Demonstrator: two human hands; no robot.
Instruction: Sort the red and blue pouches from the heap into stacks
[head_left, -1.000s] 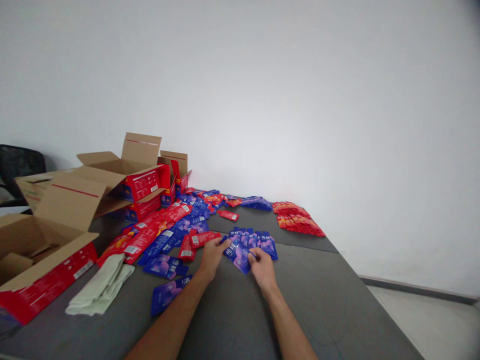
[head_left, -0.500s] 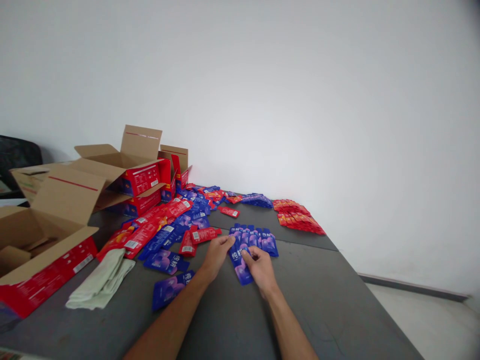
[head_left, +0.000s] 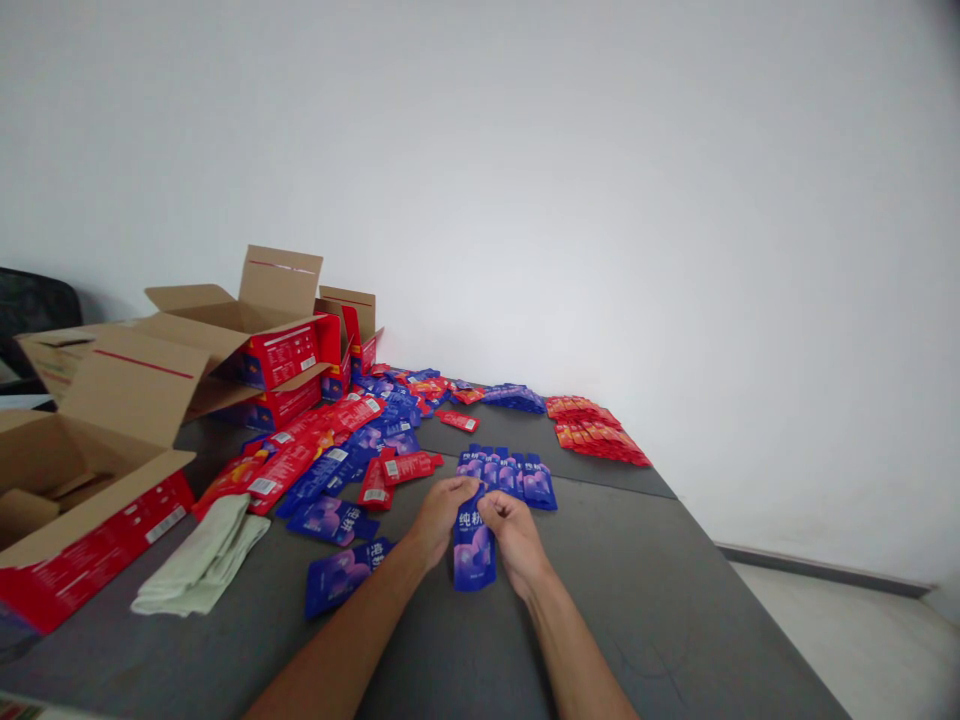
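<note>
A blue pouch (head_left: 474,558) with white lettering and purple fruit hangs upright between my hands, near the middle of the table. My left hand (head_left: 442,512) pinches its top left corner. The fingers of my right hand (head_left: 511,528) are closed on its upper right edge. Just beyond my hands, a row of overlapping blue pouches (head_left: 537,484) lies face up on the dark table. Two red pouches (head_left: 409,467) lie beyond my left hand, and a loose blue pouch (head_left: 341,575) is beside my left forearm.
Open red cartons (head_left: 90,540) stand at the left, with a folded pale cloth (head_left: 199,560) beside them. Mixed red and blue pouches (head_left: 300,455) are heaped left of centre. Stacked red pouches (head_left: 600,432) and a blue stack (head_left: 514,398) lie at the back by the wall.
The held blue pouch has moved slightly nearer and left, and has turned from slanted to nearly straight. My right hand has shifted from its front to its upper right edge.
</note>
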